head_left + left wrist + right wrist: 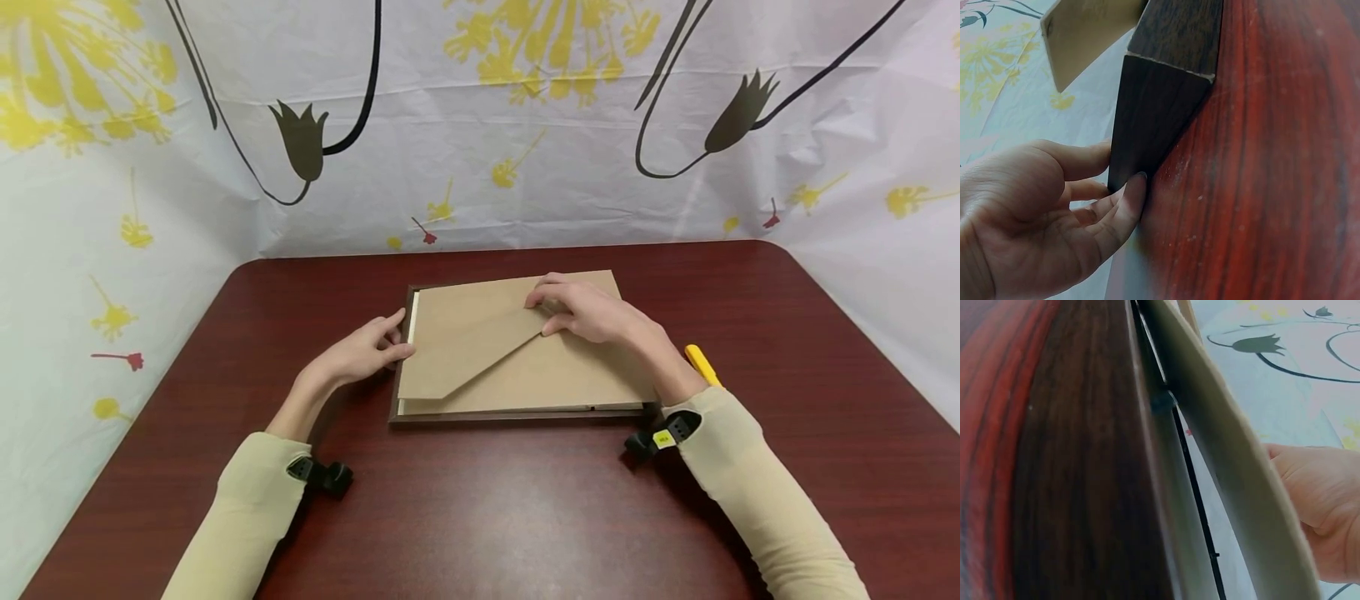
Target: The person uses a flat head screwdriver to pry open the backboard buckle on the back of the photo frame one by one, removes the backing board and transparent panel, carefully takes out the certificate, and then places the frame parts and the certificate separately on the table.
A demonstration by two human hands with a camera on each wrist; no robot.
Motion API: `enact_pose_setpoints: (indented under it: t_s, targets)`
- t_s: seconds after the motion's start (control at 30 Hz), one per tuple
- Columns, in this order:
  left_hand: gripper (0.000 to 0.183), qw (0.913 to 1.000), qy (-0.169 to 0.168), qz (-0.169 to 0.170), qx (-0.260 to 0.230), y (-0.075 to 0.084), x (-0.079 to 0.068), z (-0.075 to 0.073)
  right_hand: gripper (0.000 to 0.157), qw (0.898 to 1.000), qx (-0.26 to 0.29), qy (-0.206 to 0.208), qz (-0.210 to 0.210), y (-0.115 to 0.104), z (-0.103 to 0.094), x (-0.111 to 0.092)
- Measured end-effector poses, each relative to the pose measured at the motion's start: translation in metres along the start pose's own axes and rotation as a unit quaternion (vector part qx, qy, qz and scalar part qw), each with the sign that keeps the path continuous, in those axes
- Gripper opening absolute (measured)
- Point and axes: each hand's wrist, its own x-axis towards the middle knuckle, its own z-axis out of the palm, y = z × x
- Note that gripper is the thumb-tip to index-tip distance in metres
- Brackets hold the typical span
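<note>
A dark brown picture frame [487,420] lies face down, with a tan backing board [570,375] over its back. On the board is a tan easel stand flap [465,346] with a slanting edge. My left hand [358,350] holds the frame's left side, thumb near the top edge and fingers against the outer side [1119,125]. My right hand [588,310] pinches the stand flap between thumb and fingers. In the right wrist view the backing board [1229,450] stands tilted up from the frame [1085,456], leaving a gap; the right fingertips are hidden there.
Frame and hands are on a reddish-brown table [480,517]. A yellow stick-like thing [702,365] lies right of the frame, partly hidden by my right sleeve. A white curtain [450,167] with yellow and grey plant prints hangs behind the table and along its sides.
</note>
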Motion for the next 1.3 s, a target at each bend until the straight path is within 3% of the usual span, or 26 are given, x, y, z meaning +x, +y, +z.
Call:
enact_pose_setpoints:
  t_s: [0.33,0.93,1.03,1.3]
  targets:
    - [0.075,0.9999,-0.004,-0.003,-0.012,0.001,0.000,0.000,0.034,1.000,-0.009,-0.007,-0.011,0.015,-0.006,-0.011]
    - [0.076,0.9999,-0.007,-0.006,-0.011,0.001,0.000,0.000,0.038,0.999,0.037,-0.006,-0.003,0.028,-0.006,-0.019]
    - [0.076,0.9999,-0.005,-0.006,-0.009,0.000,0.000,0.000,0.035,0.999,0.049,-0.003,0.018,0.024,-0.009,-0.022]
    - [0.076,1.0000,-0.005,-0.004,-0.007,-0.001,0.000,0.001,0.038,0.990,0.056,0.032,0.127,0.017,-0.022,-0.037]
